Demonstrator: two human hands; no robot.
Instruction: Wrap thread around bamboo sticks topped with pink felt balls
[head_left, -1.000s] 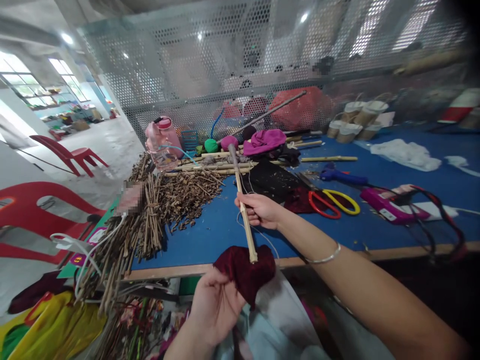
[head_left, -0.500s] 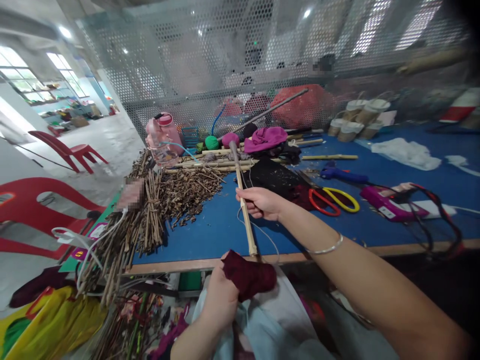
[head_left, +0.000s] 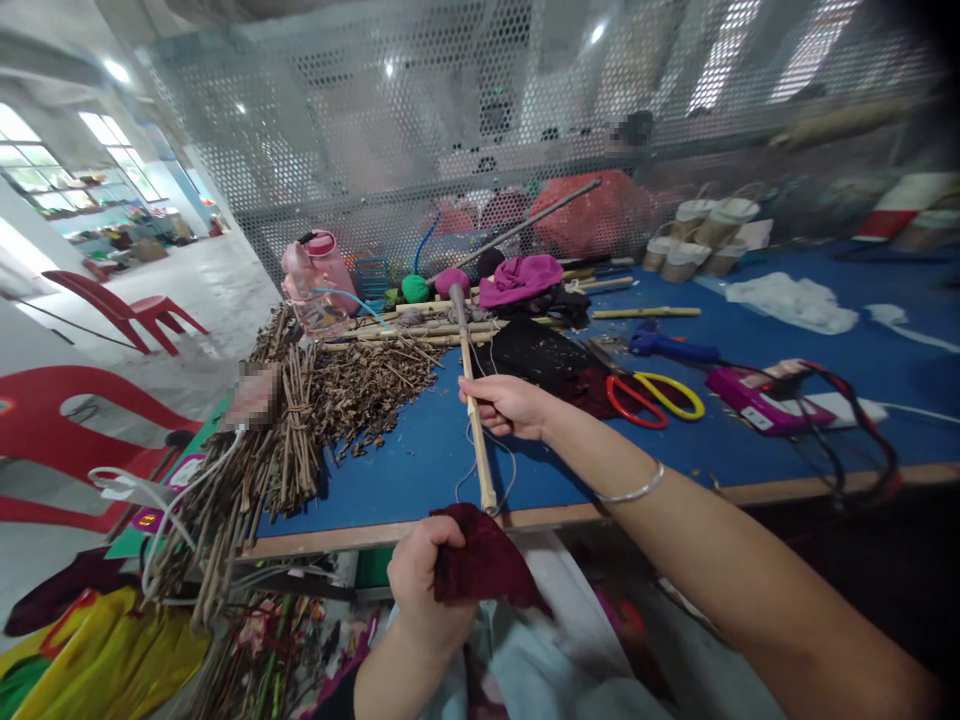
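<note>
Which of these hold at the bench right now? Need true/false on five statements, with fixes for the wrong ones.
1. The right hand grips the stick. True.
2. The scissors have two green handles. False: one is red, the other yellow.
3. The left hand holds the dark red cloth. True.
4. The bracelet is on the left arm. False: it is on the right arm.
5. In the picture, the green ball is left of the purple ball. True.

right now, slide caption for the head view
Right hand holding a pale wooden stick, left hand clutching maroon cloth.
</note>
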